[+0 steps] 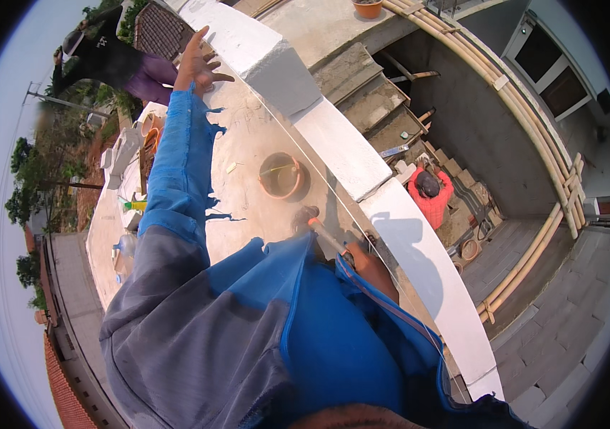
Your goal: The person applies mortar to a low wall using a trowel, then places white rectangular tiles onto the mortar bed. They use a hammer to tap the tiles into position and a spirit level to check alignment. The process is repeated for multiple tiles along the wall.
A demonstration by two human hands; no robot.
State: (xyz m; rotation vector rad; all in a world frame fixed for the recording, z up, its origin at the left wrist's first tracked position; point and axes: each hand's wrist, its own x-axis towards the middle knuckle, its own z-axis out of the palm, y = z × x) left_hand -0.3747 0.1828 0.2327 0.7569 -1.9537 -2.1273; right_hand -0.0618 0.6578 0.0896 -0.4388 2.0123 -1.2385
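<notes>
My left arm, in a frayed blue sleeve, stretches far forward. My left hand (196, 66) is held up with its fingers spread and nothing in them, near the far end of the white wall blocks (333, 143). Close to my body, my right hand (373, 273) is closed round a short tool (331, 237) with a greyish shaft and an orange end; its exact kind does not show. Beyond that tool, a round orange-brown bucket (299, 184) stands on the dusty concrete, with a thin yellow strip across its opening. A taut pale string (333, 194) runs beside the blocks.
Right of the wall the level drops to steps (380, 107), where a person in a red top (431, 207) crouches. Bamboo poles (534, 150) edge that opening. Another person in dark clothes (108, 61) stands at far left. A plastic bottle (126, 247) sits near the slab's left edge.
</notes>
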